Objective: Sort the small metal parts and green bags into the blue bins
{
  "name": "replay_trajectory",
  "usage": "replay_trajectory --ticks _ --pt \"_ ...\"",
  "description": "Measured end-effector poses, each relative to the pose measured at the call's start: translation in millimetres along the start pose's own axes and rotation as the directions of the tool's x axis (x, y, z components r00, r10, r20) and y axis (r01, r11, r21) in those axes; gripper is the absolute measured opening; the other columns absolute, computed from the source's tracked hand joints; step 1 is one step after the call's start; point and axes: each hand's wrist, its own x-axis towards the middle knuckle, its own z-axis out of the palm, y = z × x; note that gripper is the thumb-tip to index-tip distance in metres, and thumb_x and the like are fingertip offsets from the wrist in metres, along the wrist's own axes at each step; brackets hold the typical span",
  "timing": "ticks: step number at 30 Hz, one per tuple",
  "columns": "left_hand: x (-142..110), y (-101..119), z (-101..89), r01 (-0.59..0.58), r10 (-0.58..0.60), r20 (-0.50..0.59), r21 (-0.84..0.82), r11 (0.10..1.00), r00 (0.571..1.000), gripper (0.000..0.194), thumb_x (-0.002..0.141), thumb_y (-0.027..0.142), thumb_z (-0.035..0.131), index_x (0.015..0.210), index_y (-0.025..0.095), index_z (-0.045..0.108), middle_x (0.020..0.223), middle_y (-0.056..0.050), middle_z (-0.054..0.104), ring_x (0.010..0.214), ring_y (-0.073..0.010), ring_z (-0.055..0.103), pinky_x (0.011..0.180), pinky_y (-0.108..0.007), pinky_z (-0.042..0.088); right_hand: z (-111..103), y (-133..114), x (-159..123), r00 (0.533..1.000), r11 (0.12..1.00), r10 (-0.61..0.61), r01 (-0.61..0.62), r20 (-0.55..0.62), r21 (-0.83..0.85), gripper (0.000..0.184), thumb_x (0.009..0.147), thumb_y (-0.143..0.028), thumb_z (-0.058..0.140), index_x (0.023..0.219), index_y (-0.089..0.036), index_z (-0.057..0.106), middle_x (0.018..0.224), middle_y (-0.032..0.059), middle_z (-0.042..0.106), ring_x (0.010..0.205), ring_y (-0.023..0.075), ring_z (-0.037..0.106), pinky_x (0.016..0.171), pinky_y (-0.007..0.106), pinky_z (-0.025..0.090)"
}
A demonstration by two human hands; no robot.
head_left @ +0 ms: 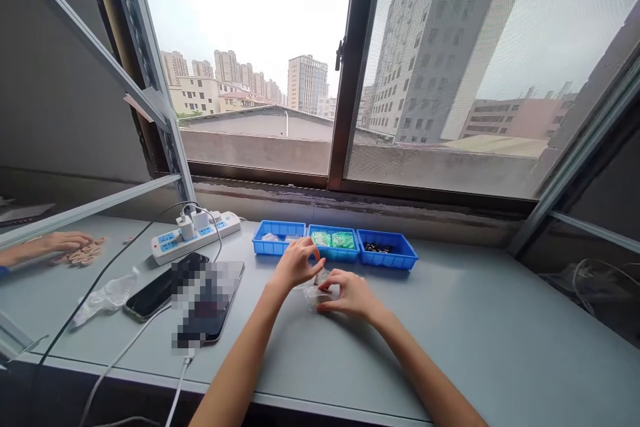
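Observation:
A small clear plastic bag (314, 296) rests on the grey table in front of me. My right hand (350, 293) is closed on its right side, thumb low and fingers curled over the top. Above the bag, my left hand (299, 263) makes a pinch, thumb against fingertips; whatever is between them is too small to make out. Just beyond my hands stand three blue trays in a row: the left tray (279, 248) holds pale packets, the middle tray (320, 254) green packets (343, 240), and the right tray (395, 261) small dark pieces (379, 248).
To the left lie two phones, one black (150, 297) and one partly blurred (220, 323), with cables, a crumpled white tissue (107, 297) and a power strip (203, 237). At far left another person's hand (67, 241) touches a pile of beige pieces (86, 254). Metal frames flank the window.

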Motion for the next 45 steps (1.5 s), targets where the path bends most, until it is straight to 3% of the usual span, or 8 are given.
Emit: replay_trajectory --ticks 10,14,18,24,29,33,39,45 --pt "0.1 4.7 15.7 -0.064 0.065 0.033 -0.026 0.998 0.997 0.028 0.084 0.031 0.054 0.062 0.017 0.063 0.073 -0.003 0.057 0.072 -0.0160 0.057 0.070 -0.029 0.043 -9.1 22.0 1.3 0.990 0.995 0.097 -0.093 -0.104 0.045 0.015 0.071 -0.037 0.066 0.078 -0.026 0.073 0.076 -0.0018 0.072 0.060 0.0150 0.056 0.058 0.026 0.037" --pt "1.6 5.8 19.7 -0.085 0.087 0.045 -0.040 0.996 0.995 0.035 0.086 0.037 0.051 0.060 0.017 0.063 0.072 -0.002 0.056 0.071 -0.0158 0.056 0.069 -0.028 0.043 -14.2 26.0 -0.1 0.983 0.989 0.132 -0.123 -0.129 0.076 0.031 0.070 -0.038 0.066 0.099 -0.026 0.068 0.075 -0.0021 0.073 0.058 0.0159 0.057 0.059 0.027 0.039" --pt "3.5 3.8 23.3 -0.088 0.091 0.054 -0.044 0.995 0.994 0.039 0.089 0.038 0.046 0.062 0.016 0.063 0.072 -0.003 0.055 0.071 -0.0159 0.055 0.069 -0.028 0.043 -17.8 25.9 -3.8 0.971 0.978 0.171 -0.147 -0.166 0.150 0.033 0.067 -0.039 0.068 0.098 -0.027 0.066 0.074 -0.0019 0.073 0.058 0.0167 0.057 0.058 0.028 0.040" --pt "2.0 8.8 26.9 -0.120 0.123 0.060 -0.049 0.992 0.991 0.046 0.092 0.043 0.039 0.064 0.017 0.063 0.076 -0.003 0.055 0.073 -0.0147 0.055 0.072 -0.028 0.043 -16.3 26.6 -4.5 0.965 0.903 0.131 -0.022 -0.227 0.429 0.028 0.074 -0.042 0.059 0.092 -0.022 0.065 0.071 0.0020 0.071 0.052 0.0151 0.056 0.058 0.029 0.045" --pt "0.6 15.1 28.4 -0.130 0.133 0.053 -0.050 0.990 0.990 0.047 0.093 0.045 0.036 0.069 0.017 0.063 0.078 -0.004 0.056 0.073 -0.0151 0.055 0.070 -0.028 0.043 -17.8 21.1 -2.9 0.933 0.839 0.181 0.018 -0.311 0.544 0.037 0.073 -0.048 0.060 0.095 -0.019 0.066 0.067 0.0028 0.068 0.042 0.0120 0.048 0.047 0.027 0.042" --pt "-1.2 16.5 24.7 -0.101 0.108 0.068 -0.108 0.989 0.992 0.046 0.094 0.043 0.035 0.067 0.017 0.061 0.077 -0.003 0.055 0.073 -0.0153 0.055 0.069 -0.028 0.044 -20.6 15.1 -2.6 0.933 0.766 0.186 0.059 -0.308 0.640 0.046 0.070 -0.053 0.064 0.097 -0.017 0.066 0.063 0.0027 0.066 0.042 0.0111 0.045 0.044 0.026 0.040" --pt "-3.3 19.4 18.7 -0.046 0.019 -0.111 -0.253 0.966 0.994 0.024 0.092 0.038 0.043 0.084 0.019 0.056 0.086 -0.002 0.055 0.076 -0.0141 0.057 0.067 -0.025 0.047 -21.4 10.3 -2.6 0.945 0.681 0.174 0.088 -0.278 0.727 0.048 0.064 -0.055 0.069 0.095 -0.018 0.067 0.079 0.0074 0.072 0.049 0.0112 0.048 0.047 0.028 0.043" --pt "-2.2 30.9 11.6 -0.201 0.128 -0.342 -0.186 0.962 0.931 0.023 0.093 0.038 0.042 0.084 0.019 0.052 0.087 -0.003 0.055 0.079 -0.0140 0.057 0.068 -0.024 0.048 -24.5 4.0 -6.1 0.941 0.602 0.231 0.060 -0.246 0.796 0.042 0.066 -0.055 0.068 0.090 -0.020 0.068 0.082 0.0060 0.071 0.041 0.0070 0.042 0.041 0.026 0.040"
